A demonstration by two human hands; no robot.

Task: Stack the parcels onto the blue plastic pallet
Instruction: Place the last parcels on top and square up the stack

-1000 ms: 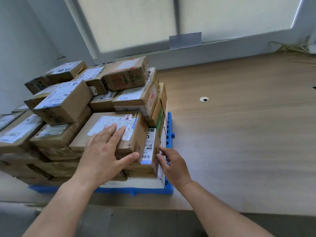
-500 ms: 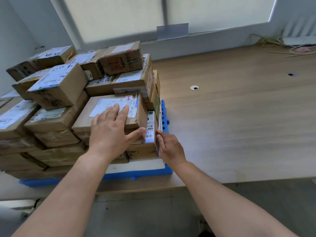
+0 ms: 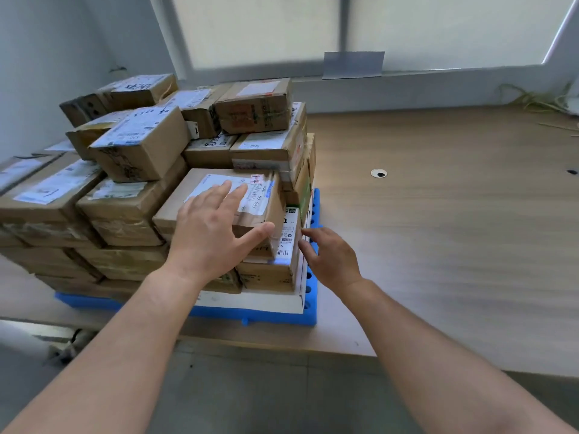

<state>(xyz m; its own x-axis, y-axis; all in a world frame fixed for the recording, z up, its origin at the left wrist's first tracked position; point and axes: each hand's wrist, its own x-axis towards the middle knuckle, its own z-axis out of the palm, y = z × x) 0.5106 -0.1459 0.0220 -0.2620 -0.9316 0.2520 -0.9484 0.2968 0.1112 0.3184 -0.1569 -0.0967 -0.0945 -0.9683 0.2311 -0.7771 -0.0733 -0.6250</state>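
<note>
A pale wood platform (image 3: 438,233) runs beneath a shaded window (image 3: 266,29) in a grey-walled room. There is a round cable hole (image 3: 378,173) in its top and loose cables (image 3: 532,98) in the far right corner. Grey floor (image 3: 250,399) lies below its near edge.

The blue pallet (image 3: 310,313) sits at the platform's near left. It is almost hidden under brown cardboard parcels (image 3: 138,142) stacked several layers high. Most are taped and carry white shipping labels, and the upper ones sit askew. A flat white box (image 3: 266,300) forms the bottom layer at the near right corner.

My left hand (image 3: 213,233) lies flat on the labelled top of the front parcel (image 3: 188,183), fingers straight and spread wide, thumb against its near face. My right hand (image 3: 332,261) is relaxed and holds nothing. Its fingertips are at the right side of a barcoded parcel (image 3: 286,242) just below, by the pallet's right edge.
</note>
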